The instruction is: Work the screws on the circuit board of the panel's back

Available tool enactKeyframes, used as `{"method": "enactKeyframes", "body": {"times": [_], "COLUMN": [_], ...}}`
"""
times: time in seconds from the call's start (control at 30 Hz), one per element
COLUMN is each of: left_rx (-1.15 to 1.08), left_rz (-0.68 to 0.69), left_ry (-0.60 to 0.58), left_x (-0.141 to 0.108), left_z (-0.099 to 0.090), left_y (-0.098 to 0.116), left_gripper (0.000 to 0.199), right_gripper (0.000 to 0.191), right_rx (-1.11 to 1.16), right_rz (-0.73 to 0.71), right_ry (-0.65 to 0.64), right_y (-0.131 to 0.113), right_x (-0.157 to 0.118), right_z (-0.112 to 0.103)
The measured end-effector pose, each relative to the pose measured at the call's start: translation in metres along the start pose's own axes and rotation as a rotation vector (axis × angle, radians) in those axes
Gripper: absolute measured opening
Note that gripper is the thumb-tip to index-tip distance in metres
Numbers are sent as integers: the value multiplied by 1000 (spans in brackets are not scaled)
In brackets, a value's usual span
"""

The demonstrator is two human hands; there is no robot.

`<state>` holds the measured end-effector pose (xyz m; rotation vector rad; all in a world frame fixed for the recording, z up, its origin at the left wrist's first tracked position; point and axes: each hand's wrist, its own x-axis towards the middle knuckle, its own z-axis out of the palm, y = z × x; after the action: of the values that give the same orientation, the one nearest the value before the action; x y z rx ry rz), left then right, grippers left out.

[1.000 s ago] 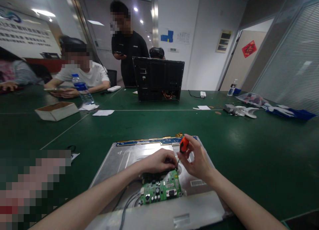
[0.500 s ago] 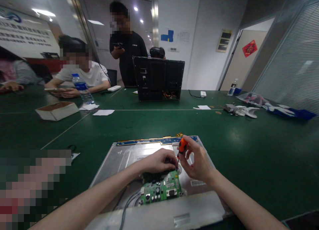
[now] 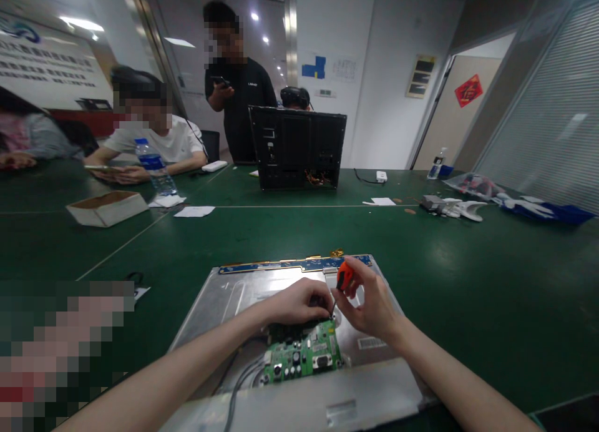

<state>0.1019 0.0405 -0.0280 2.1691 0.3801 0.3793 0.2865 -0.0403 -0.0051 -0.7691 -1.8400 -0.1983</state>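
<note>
Pinching the orange screwdriver by its handle: right hand, fingers close-set. Tool should feel light, stiff, grippy. Left hand curls beside the shaft; can't tell from here whether its fingers hold anything. Tip stands at the green circuit board's one o'clock corner. Board probably rigid but fragile; best held by its edges. Metal panel beneath: likely slick.
</note>
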Motion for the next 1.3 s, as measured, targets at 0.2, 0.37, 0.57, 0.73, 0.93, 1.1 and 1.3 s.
{"method": "enactKeyframes", "body": {"times": [0.2,0.37,0.57,0.73,0.93,1.1,1.3], "left_rx": [-21,-26,4,-10,-24,-25,-30], "left_rz": [-11,-19,-22,-10,1,-19,-7], "left_ry": [-6,-18,-19,-2,5,-6,-22], "left_x": [-1,0,0,0,0,0,0], "left_z": [0,-1,-1,0,0,0,0], "left_y": [-3,-2,-1,-4,-3,0,-1], "left_gripper": [9,8,8,8,6,8,5], "right_gripper": [72,70,69,63,61,66,69], "right_rx": [3,25,7,-12,-3,26,24], "right_rz": [9,6,5,-16,-13,5,11], "right_ry": [-31,-30,-13,-16,-34,-39,-31], "right_y": [-1,-1,0,0,-2,-2,-3], "right_x": [-1,0,-3,-1,2,-1,1], "right_z": [-2,-1,0,-1,-2,-2,-2]}}
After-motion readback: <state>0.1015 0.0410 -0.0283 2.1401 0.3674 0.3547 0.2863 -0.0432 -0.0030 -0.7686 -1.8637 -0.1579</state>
